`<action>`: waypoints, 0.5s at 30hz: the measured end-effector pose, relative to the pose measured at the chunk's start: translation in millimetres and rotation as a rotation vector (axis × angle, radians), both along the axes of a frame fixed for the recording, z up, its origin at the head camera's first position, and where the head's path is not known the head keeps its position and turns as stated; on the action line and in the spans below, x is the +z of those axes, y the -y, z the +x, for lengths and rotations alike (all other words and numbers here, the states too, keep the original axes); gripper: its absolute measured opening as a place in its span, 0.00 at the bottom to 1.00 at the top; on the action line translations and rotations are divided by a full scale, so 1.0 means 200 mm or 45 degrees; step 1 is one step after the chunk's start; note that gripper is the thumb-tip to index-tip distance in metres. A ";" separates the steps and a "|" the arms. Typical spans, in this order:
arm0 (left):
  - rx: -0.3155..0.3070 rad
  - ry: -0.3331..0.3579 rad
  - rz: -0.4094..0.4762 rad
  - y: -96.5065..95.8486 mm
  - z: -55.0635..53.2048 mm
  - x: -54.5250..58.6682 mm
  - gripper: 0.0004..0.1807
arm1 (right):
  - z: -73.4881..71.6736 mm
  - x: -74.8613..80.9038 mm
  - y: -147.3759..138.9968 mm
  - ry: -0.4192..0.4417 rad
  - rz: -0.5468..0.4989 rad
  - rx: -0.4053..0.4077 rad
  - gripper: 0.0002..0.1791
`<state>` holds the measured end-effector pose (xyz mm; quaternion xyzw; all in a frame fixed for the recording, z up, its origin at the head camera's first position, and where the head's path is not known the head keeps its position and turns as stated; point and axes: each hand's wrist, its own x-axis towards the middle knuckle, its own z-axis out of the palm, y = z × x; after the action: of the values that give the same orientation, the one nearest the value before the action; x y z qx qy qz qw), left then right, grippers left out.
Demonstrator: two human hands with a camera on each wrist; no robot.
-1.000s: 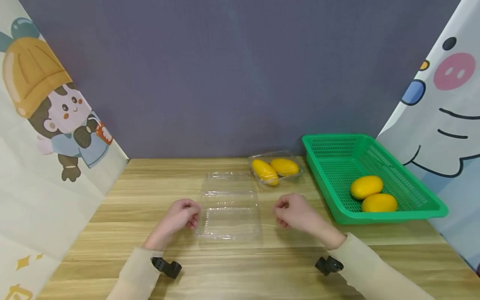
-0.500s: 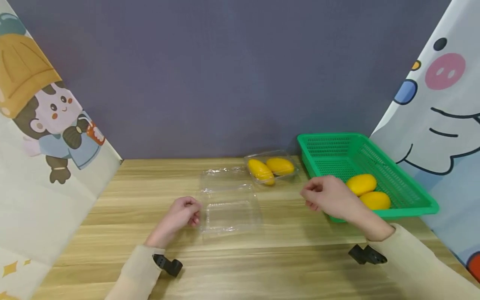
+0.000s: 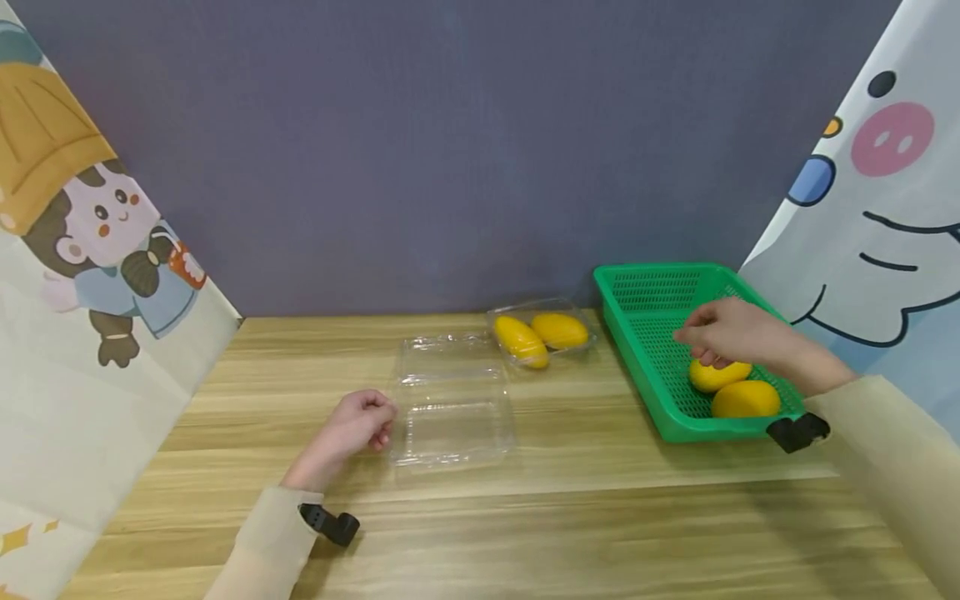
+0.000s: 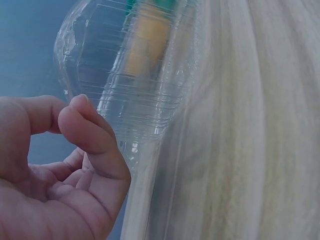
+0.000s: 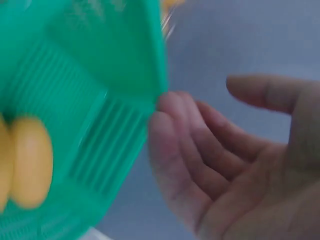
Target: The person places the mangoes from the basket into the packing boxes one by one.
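In the head view, an open clear plastic clamshell box [image 3: 453,429] lies on the table, with nothing in it. My left hand [image 3: 356,423] is at its left edge, thumb and index finger meeting there in a pinch; the left wrist view shows those fingertips [image 4: 82,107] at the plastic rim. Over the green plastic basket [image 3: 660,400] hovers my right hand [image 3: 738,333], holding nothing. Its thumb stands apart from loosely bent fingers [image 5: 167,145] in the right wrist view. Below it in the basket lie two yellow mango-like fruits [image 3: 746,400], one partly hidden by the hand.
Behind the open box, a second clear box [image 3: 588,342] holds two more yellow fruits [image 3: 521,340]. It stands near the grey back wall [image 3: 450,167], left of the basket. Printed cartoon sheets border the wooden table [image 3: 525,542] on both sides.
My right hand has moved right and away from me, from beside the clear box to above the basket. The left hand stays at the box's edge. The view has turned slightly right.
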<state>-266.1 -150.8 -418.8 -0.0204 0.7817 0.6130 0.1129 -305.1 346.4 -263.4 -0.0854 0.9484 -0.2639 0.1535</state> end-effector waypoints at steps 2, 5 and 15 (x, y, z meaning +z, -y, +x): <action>0.006 0.000 -0.009 0.01 0.00 0.00 0.08 | -0.05 0.01 -0.05 -0.032 0.127 0.060 0.26; 0.016 0.012 -0.012 0.02 0.01 0.01 0.08 | -0.12 0.03 -0.11 -0.118 0.367 0.145 0.31; 0.014 0.007 -0.032 0.01 0.02 0.00 0.08 | -0.25 -0.07 -0.27 -0.116 0.619 0.147 0.45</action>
<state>-262.4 -152.8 -418.5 -0.0280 0.7889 0.6037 0.1113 -354.9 400.7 -277.9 -0.1117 0.9835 -0.0147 0.1416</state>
